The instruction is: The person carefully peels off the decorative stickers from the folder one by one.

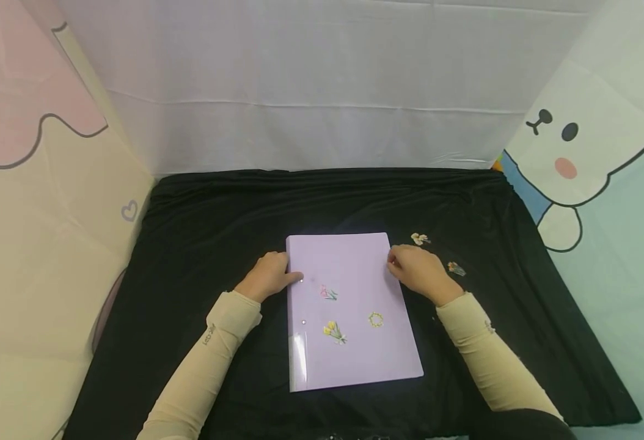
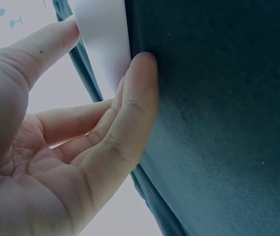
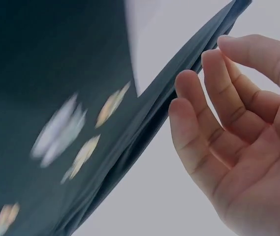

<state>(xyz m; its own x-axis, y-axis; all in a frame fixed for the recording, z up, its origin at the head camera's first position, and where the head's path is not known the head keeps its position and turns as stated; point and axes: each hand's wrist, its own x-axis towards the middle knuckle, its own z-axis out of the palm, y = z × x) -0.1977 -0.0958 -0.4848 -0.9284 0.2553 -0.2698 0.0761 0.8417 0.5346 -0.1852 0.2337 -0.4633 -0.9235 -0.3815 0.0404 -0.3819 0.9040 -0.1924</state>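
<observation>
A lilac folder (image 1: 349,269) lies on the black cloth with its spine to the left. Flat on its cover are a pink flower sticker (image 1: 329,293), a yellow tulip sticker (image 1: 335,332) and a yellow wreath sticker (image 1: 376,319). My left hand (image 1: 269,275) holds the spine, thumb over the cover and fingers along the side; the left wrist view shows them at the spine edge (image 2: 105,44). Over the folder's upper right edge is my right hand (image 1: 418,269), fingers loosely bent. In the right wrist view its thumb and index tips come close together, with nothing visible between them.
On the cloth right of the folder lie a cream flower sticker (image 1: 420,238) and an orange flower sticker (image 1: 456,267). The right wrist view shows several blurred stickers, among them a whitish one (image 3: 58,130). A white sheet (image 1: 311,134) hangs behind the black cloth (image 1: 217,214).
</observation>
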